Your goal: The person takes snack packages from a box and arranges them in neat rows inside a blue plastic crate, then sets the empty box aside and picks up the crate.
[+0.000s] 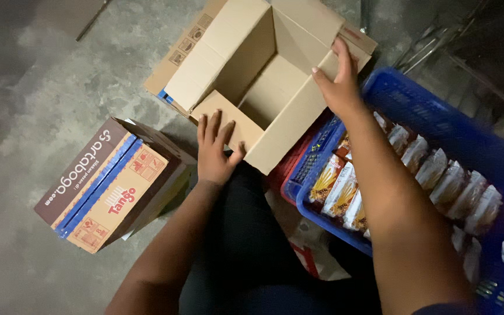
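Nearest the lens, head view (the only one on my feed):

1. Dark-trousered lap (246,256), at 6 o'clock, with both bare forearms running up from it.
2. Left hand (216,153), just left of centre. Fingers are spread and laid flat, palm down on the near flap (228,119) of the box. It closes on nothing.
3. Right hand (338,81), at 1 o'clock. Fingers are straight and together, thumb held apart, lying against the edge of the right-hand flap (298,116). It rests there rather than clamps.
4. Open cardboard box (246,64), at 12 o'clock on the concrete floor (42,87). All four flaps stand out, and I see nothing inside.
5. Blue crate (438,111), from 3 to 5 o'clock, touching the box's right flap. It holds rows of wrapped snack packets (336,189).
6. Red crate (290,166), only an edge, tucked under the blue one.
7. Printed carton (112,186), at 8 o'clock, closed and lying apart from the open box.

Step in hand, as I judge it: steadying and spreading the box's flaps. Further work calls for that opening to be kept wide and square.
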